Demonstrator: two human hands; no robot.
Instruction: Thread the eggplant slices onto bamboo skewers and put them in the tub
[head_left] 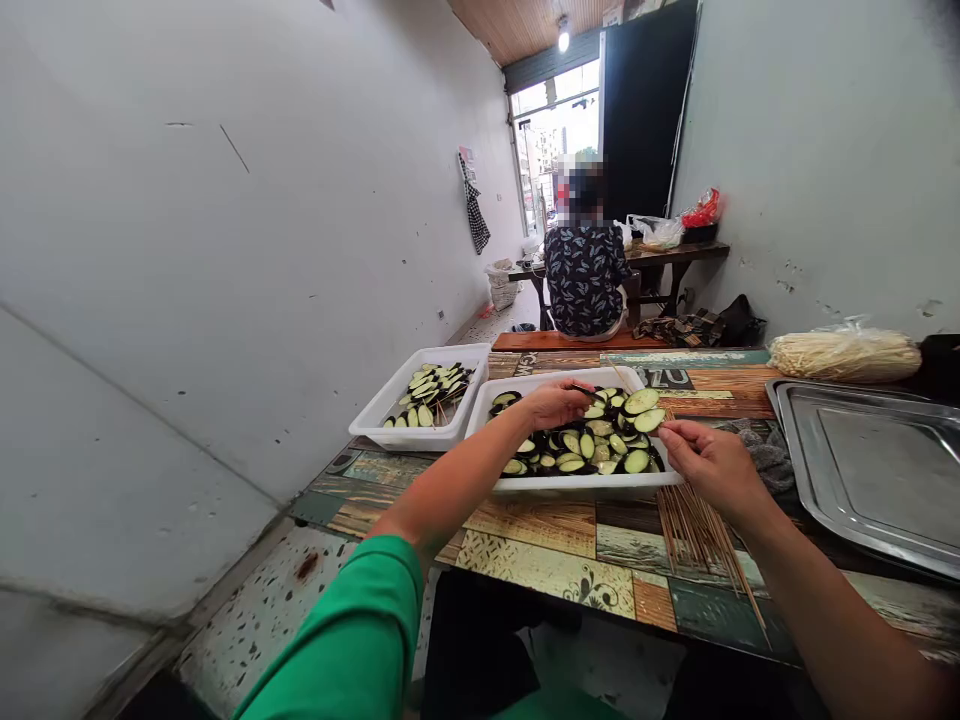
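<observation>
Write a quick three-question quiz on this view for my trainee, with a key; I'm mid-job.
1. Multiple choice: the loose bundle of skewers lies on
A. the floor
B. the patterned table
C. a metal tray

2. True or false: both white tubs hold eggplant slices.

3. Open: which hand is nearer the metal trays?

Key: 1 B; 2 true; 3 the right hand.

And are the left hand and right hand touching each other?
Apart. The head view shows a clear gap between the left hand and the right hand, with eggplant slices visible between their fingertips.
</observation>
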